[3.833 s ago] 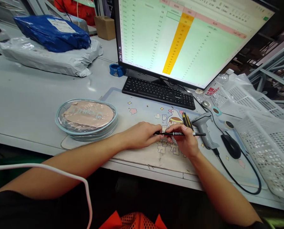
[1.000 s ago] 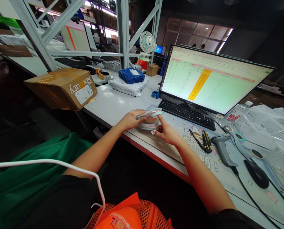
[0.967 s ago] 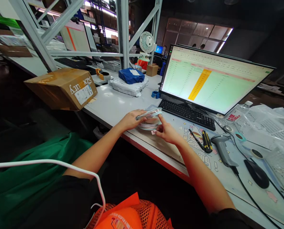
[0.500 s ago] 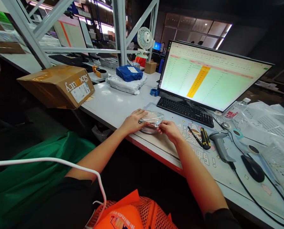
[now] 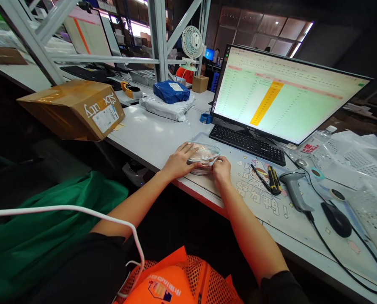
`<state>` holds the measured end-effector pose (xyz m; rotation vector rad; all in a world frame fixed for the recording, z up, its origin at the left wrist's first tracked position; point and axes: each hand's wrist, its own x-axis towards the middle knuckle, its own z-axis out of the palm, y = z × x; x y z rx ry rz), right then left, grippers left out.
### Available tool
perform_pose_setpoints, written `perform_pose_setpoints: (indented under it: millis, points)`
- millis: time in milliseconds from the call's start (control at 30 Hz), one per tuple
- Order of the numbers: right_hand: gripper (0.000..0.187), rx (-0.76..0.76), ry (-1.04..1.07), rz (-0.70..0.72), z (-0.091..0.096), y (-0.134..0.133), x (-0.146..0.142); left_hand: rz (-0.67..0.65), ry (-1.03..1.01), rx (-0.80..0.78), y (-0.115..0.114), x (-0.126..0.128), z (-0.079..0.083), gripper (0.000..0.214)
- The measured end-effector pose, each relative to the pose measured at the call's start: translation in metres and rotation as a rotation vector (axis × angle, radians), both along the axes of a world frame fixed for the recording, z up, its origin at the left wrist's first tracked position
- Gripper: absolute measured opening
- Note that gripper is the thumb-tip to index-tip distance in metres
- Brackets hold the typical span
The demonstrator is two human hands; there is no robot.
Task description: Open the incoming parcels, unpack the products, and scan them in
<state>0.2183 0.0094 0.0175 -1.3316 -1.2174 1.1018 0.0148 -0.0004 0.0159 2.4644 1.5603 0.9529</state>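
Note:
A clear, rounded container (image 5: 204,153) with a transparent top and something pale pink inside rests near the front edge of the desk. My left hand (image 5: 179,162) grips it from the left, fingers over the top and thumb along the near side. At its right edge is my right hand (image 5: 222,169), closed, with bent fingers against the rim. Whatever those fingers pinch is hidden. Right of the hands lie a black pen (image 5: 260,178) and a yellow-and-black box cutter (image 5: 274,180) on a printed desk mat (image 5: 245,194).
A monitor (image 5: 286,97) and keyboard (image 5: 247,143) stand behind. A barcode scanner (image 5: 295,192), a mouse (image 5: 336,218) and white baskets (image 5: 372,211) occupy the right. At left sit a cardboard box (image 5: 74,109), a blue parcel (image 5: 171,92) and a white parcel (image 5: 166,107).
My right hand has turned and drawn in slightly left against the container's side. The small white label seen at its fingertips is now out of sight. My left hand keeps its hold.

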Motion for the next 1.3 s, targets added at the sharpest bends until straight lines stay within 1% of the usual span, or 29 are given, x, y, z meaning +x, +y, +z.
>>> perform_pose_setpoints:
  millis: [100, 167, 233, 267, 300, 367, 400, 433, 500, 533, 600, 633, 667, 733, 767, 800, 833, 900, 933, 1033, 1100, 1200, 1300]
  points:
    - [0.035, 0.039, -0.156, -0.132, -0.001, 0.003, -0.005, 0.016, 0.006, -0.002, -0.002, 0.003, -0.001, 0.078]
    - [0.040, 0.053, -0.232, -0.141, 0.001, 0.003, -0.005, 0.021, 0.011, -0.007, -0.003, 0.004, -0.001, 0.079]
    - [0.040, 0.066, -0.266, -0.093, 0.005, 0.000, 0.000, 0.021, 0.013, -0.010, -0.004, 0.003, 0.000, 0.080]
    - [0.038, 0.070, -0.267, -0.042, 0.007, -0.002, 0.005, 0.017, 0.015, -0.008, -0.004, 0.003, 0.000, 0.080]
    - [0.037, 0.068, -0.262, 0.022, 0.009, -0.006, 0.012, 0.010, 0.017, -0.004, -0.005, 0.001, 0.001, 0.080]
    - [0.038, 0.029, -0.230, 0.198, 0.015, -0.013, 0.030, -0.008, 0.029, 0.005, -0.006, -0.002, 0.003, 0.081]
    - [0.041, -0.006, -0.205, 0.279, 0.018, -0.016, 0.040, -0.017, 0.040, 0.002, -0.007, -0.003, 0.004, 0.082]
    - [0.046, -0.039, -0.180, 0.330, 0.020, -0.019, 0.051, -0.026, 0.052, -0.007, -0.007, -0.005, 0.005, 0.084]
    - [0.056, -0.081, -0.144, 0.335, 0.024, -0.024, 0.070, -0.046, 0.074, -0.033, -0.006, -0.007, 0.007, 0.087]
    - [0.058, -0.086, -0.132, 0.301, 0.025, -0.025, 0.077, -0.061, 0.077, -0.039, -0.005, -0.008, 0.007, 0.089]
    - [0.056, -0.076, -0.119, 0.215, 0.025, -0.027, 0.085, -0.097, 0.038, -0.026, 0.001, -0.010, 0.009, 0.086]
    - [0.054, -0.069, -0.110, 0.184, 0.023, -0.027, 0.086, -0.091, -0.011, -0.008, 0.005, -0.011, 0.010, 0.082]
    - [0.054, -0.061, -0.100, 0.154, 0.022, -0.027, 0.085, -0.050, -0.071, 0.008, 0.011, -0.013, 0.010, 0.080]
    - [0.061, -0.036, -0.080, 0.107, 0.019, -0.027, 0.079, 0.128, -0.193, -0.008, 0.022, -0.016, 0.010, 0.080]
    - [0.068, -0.024, -0.068, 0.096, 0.017, -0.027, 0.075, 0.222, -0.242, -0.068, 0.027, -0.018, 0.010, 0.082]
    - [0.075, -0.016, -0.053, 0.099, 0.015, -0.026, 0.069, 0.284, -0.280, -0.156, 0.032, -0.019, 0.010, 0.084]
    - [0.080, -0.013, -0.033, 0.114, 0.013, -0.026, 0.063, 0.304, -0.307, -0.255, 0.035, -0.020, 0.009, 0.086]
    - [0.089, -0.009, 0.015, 0.162, 0.008, -0.023, 0.051, 0.255, -0.347, -0.409, 0.037, -0.022, 0.007, 0.085]
    - [0.092, -0.001, 0.044, 0.182, 0.006, -0.022, 0.045, 0.226, -0.358, -0.441, 0.037, -0.022, 0.005, 0.084]
    - [0.093, 0.080, 0.105, 0.171, 0.003, -0.022, 0.033, 0.183, -0.460, -0.436, 0.030, -0.020, 0.002, 0.081]
    - [0.086, 0.169, 0.086, 0.131, 0.005, -0.028, 0.030, 0.129, -0.635, -0.426, 0.021, -0.016, 0.003, 0.084]
    - [0.076, 0.321, 0.015, 0.087, 0.012, -0.045, 0.031, 0.008, -0.961, -0.427, 0.006, -0.005, 0.009, 0.089]
    - [0.067, 0.455, -0.032, 0.023, 0.019, -0.062, 0.035, -0.076, -1.222, -0.463, -0.011, 0.012, 0.017, 0.082]
